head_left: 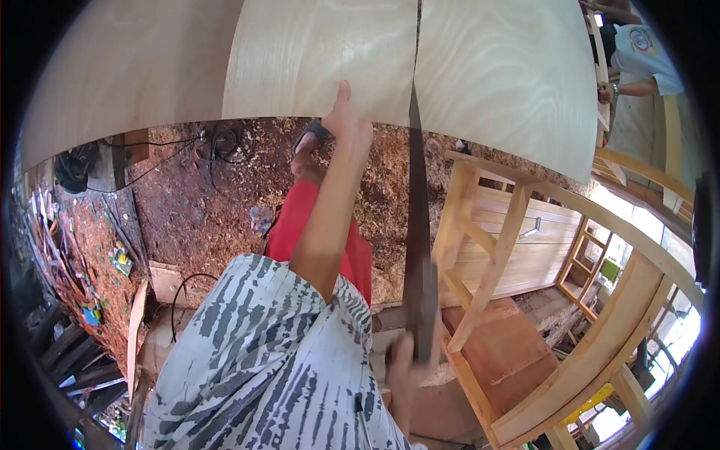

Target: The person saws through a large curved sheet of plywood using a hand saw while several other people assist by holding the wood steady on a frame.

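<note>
A pale plywood sheet [315, 45] spreads across the top of the view, with a dark slit [418, 34] running through it away from its near edge. A hand saw [418, 195] stands in line with that slit: the narrow far end of its dark blade crosses the near edge and meets the slit, while the wide end reaches back toward the person. The right hand [403, 371], blurred, has its fingers closed around the saw's near end, though the handle's outline is lost in the blur. The left hand [347, 120] rests at the sheet's near edge, left of the blade and apart from it; one digit points forward over the top face, and I cannot tell whether the other fingers, hidden from view, are gripping the edge. Beyond the sheet's left edge lies a browner panel [127, 67]. Below the near edge, wood shavings [187, 232] cover the ground, with a black cable [142, 178] over toward the left. A wooden frame [495, 255] stands below the sheet's near right corner, and past the right edge is a co-worker in a pale blue shirt [646, 56].
</note>
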Demonstrator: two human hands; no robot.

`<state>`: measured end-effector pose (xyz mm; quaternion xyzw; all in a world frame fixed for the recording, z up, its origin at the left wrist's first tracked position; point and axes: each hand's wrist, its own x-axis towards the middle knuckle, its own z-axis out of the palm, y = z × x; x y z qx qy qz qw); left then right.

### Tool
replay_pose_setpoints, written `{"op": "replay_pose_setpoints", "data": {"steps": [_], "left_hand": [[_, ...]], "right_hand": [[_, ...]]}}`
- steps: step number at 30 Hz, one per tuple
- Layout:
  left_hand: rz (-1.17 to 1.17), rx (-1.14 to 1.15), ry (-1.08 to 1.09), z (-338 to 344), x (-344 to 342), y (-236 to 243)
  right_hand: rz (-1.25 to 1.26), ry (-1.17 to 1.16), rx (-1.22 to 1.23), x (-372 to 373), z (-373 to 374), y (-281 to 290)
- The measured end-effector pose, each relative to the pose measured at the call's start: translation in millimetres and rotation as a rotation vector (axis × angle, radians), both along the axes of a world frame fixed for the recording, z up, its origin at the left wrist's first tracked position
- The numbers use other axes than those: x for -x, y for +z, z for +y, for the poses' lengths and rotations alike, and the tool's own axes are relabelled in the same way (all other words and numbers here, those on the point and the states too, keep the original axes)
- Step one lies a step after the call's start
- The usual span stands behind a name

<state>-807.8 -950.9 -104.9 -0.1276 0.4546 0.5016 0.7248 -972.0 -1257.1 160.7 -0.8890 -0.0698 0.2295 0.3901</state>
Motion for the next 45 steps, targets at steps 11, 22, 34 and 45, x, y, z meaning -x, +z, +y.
{"op": "replay_pose_setpoints", "data": {"steps": [11,22,34,45], "left_hand": [[-0.008,0.023,-0.004,14,14,1],[0.047,-0.022,-0.009,-2,-8,-2],[0.037,-0.001,-0.041,2,6,18],[-0.031,0.075,-0.076,22,11,8]], "right_hand": [[-0.159,0.128,-0.242,-83,73,-112],[-0.21,0.198,-0.373,-123,89,-162],[-0.177,0.129,-0.289,-39,-1,-144],[-0.282,0.182,-0.267,44,-77,-74]]}}
